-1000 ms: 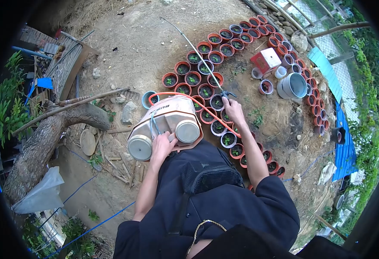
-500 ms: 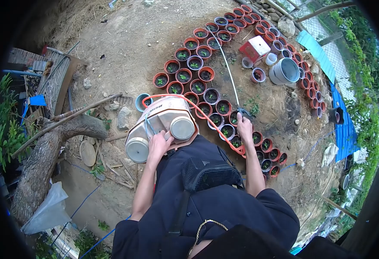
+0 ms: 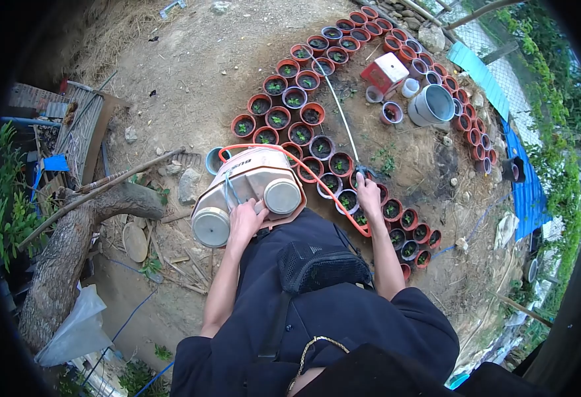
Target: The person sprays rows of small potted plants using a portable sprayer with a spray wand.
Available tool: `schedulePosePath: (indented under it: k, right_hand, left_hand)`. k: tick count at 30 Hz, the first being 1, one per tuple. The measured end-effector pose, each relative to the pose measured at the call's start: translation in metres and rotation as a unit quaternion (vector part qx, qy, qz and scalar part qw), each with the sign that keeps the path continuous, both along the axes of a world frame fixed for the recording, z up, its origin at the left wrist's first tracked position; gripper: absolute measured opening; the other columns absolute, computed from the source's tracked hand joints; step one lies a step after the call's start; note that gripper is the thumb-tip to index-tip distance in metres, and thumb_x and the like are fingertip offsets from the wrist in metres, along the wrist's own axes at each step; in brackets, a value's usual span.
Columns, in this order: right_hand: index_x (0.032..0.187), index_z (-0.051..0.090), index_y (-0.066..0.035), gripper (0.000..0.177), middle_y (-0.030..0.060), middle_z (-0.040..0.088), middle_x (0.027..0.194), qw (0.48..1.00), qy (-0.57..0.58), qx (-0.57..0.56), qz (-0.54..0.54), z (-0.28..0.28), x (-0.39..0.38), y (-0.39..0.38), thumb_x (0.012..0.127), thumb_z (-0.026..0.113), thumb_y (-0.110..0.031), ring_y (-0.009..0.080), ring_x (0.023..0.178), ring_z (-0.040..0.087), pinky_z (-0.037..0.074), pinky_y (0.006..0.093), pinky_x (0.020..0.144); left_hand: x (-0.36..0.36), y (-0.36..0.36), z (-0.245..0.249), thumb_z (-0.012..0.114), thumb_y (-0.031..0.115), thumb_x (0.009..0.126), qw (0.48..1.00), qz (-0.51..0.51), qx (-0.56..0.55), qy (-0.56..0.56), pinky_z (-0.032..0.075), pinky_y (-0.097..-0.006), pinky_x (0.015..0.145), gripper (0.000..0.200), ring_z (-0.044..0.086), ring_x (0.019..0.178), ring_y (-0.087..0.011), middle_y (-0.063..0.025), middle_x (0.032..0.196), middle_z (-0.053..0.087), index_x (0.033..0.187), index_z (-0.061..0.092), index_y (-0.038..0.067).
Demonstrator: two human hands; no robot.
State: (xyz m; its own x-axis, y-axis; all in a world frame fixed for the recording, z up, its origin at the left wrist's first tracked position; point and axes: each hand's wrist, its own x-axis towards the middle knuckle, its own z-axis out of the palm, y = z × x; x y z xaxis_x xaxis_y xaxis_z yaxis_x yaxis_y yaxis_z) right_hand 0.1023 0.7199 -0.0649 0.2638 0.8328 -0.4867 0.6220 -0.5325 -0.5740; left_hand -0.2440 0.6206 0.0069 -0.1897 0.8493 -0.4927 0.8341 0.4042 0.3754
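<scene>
In the head view, a tank (image 3: 254, 165) with two round lids (image 3: 282, 197) is held close against the front of the body by the left hand (image 3: 243, 223). The fingers are curled on its upper side between the lids, which probably lets the weight be steadied near its middle; exactly what is gripped beneath them is hidden. A thin string (image 3: 229, 188) is looped over the tank, just beside that hand.

The right hand (image 3: 368, 198) is closed around the dark handle (image 3: 363, 174) of a long wand (image 3: 341, 112). The wand is gripped by its near end, seemingly so that its far end can be held out over the potted plants (image 3: 321, 147) without any leaning. An orange hose (image 3: 333, 193) is curved from the tank towards the right forearm, and the slack appears to leave the arm free to be swung.

The pots are set out in curved rows, close together, so that many can be reached from one spot. Within the curve, a metal bucket (image 3: 421, 114), a red and white box (image 3: 384, 71) and a small white tub (image 3: 410, 87) are grouped, apparently so that the rows are left unblocked. A blue pot (image 3: 214, 161) is placed beside the tank's far side, as seen here.
</scene>
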Motion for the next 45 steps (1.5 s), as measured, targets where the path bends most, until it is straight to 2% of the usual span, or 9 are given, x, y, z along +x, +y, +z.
schedulePosePath:
  k: [4,7,17,25,32,34,41,43,45]
  right_hand:
    - [0.096,0.068,0.010,0.067,0.0330,0.068,0.093,1.000,-0.004,-0.005,-0.013,-0.008,0.002,0.000,0.100,0.050,-0.054,0.0472,0.097,0.067,0.050,0.0508,0.084]
    - [0.098,0.068,0.011,0.067,0.0332,0.068,0.094,0.999,0.026,0.003,-0.029,-0.022,-0.001,0.011,0.100,0.049,-0.053,0.0463,0.099,0.067,0.049,0.0500,0.086]
    - [0.094,0.070,0.010,0.067,0.0346,0.068,0.096,0.998,0.026,0.020,-0.051,-0.051,-0.014,0.102,0.099,0.048,-0.053,0.0473,0.102,0.066,0.048,0.0518,0.088]
    - [0.099,0.071,0.008,0.069,0.0324,0.070,0.098,0.999,0.015,0.010,-0.050,-0.039,-0.010,0.109,0.099,0.047,-0.056,0.0444,0.105,0.067,0.049,0.0494,0.092]
    - [0.096,0.071,0.010,0.071,0.0312,0.070,0.095,0.999,0.014,0.004,-0.047,-0.060,-0.014,0.117,0.099,0.047,-0.057,0.0425,0.100,0.069,0.050,0.0489,0.089]
    - [0.078,0.066,0.006,0.069,0.0169,0.067,0.070,0.998,0.010,0.038,-0.044,-0.077,-0.012,0.120,0.098,0.051,-0.058,0.0252,0.063,0.066,0.049,0.0425,0.060]
    - [0.081,0.067,0.009,0.071,0.0233,0.069,0.075,0.996,-0.037,0.075,-0.034,-0.080,-0.018,0.116,0.098,0.051,-0.058,0.0323,0.071,0.070,0.051,0.0455,0.065]
    - [0.095,0.071,0.009,0.070,0.0315,0.070,0.092,0.999,-0.019,0.032,-0.036,-0.070,-0.020,0.115,0.099,0.047,-0.056,0.0444,0.097,0.069,0.050,0.0507,0.087]
    - [0.095,0.071,0.010,0.070,0.0319,0.070,0.092,0.999,-0.011,0.021,-0.035,-0.057,-0.022,0.114,0.099,0.047,-0.056,0.0443,0.097,0.069,0.050,0.0507,0.087]
  left_hand:
    - [-0.002,-0.002,-0.003,0.070,0.041,0.086,1.000,-0.002,0.007,0.002,0.052,-0.0505,0.086,0.046,0.068,0.095,-0.0438,-0.0293,0.092,0.070,0.102,0.065,-0.001]
    - [0.000,0.000,-0.002,0.072,0.037,0.086,1.000,0.001,0.001,0.010,0.052,-0.0509,0.086,0.043,0.068,0.096,-0.0436,-0.0272,0.093,0.070,0.106,0.065,0.000]
    - [-0.006,0.001,-0.001,0.071,0.041,0.085,1.000,-0.001,-0.005,0.001,0.052,-0.0510,0.086,0.047,0.067,0.096,-0.0444,-0.0295,0.094,0.069,0.103,0.065,-0.001]
    - [-0.010,0.003,-0.003,0.071,0.040,0.086,1.000,0.001,0.004,0.004,0.052,-0.0512,0.086,0.045,0.067,0.097,-0.0448,-0.0289,0.094,0.069,0.103,0.064,-0.001]
    - [-0.013,0.003,-0.005,0.071,0.041,0.086,1.000,-0.002,0.004,0.005,0.052,-0.0508,0.085,0.045,0.067,0.095,-0.0442,-0.0288,0.091,0.069,0.100,0.064,-0.001]
    - [-0.013,0.003,-0.005,0.072,0.038,0.085,1.000,-0.006,0.017,0.004,0.052,-0.0517,0.084,0.041,0.068,0.092,-0.0441,-0.0265,0.090,0.070,0.099,0.066,0.000]
    - [-0.013,0.003,-0.003,0.072,0.038,0.085,1.000,0.004,0.015,0.004,0.052,-0.0516,0.085,0.041,0.067,0.094,-0.0438,-0.0268,0.092,0.070,0.100,0.065,0.000]
    - [-0.013,0.004,-0.002,0.072,0.038,0.085,1.000,0.010,0.007,0.001,0.052,-0.0515,0.086,0.041,0.067,0.095,-0.0438,-0.0270,0.092,0.070,0.101,0.065,0.000]
    - [-0.014,0.003,-0.003,0.072,0.039,0.085,1.000,0.010,0.011,0.000,0.052,-0.0513,0.086,0.043,0.067,0.095,-0.0444,-0.0285,0.092,0.069,0.101,0.065,-0.001]
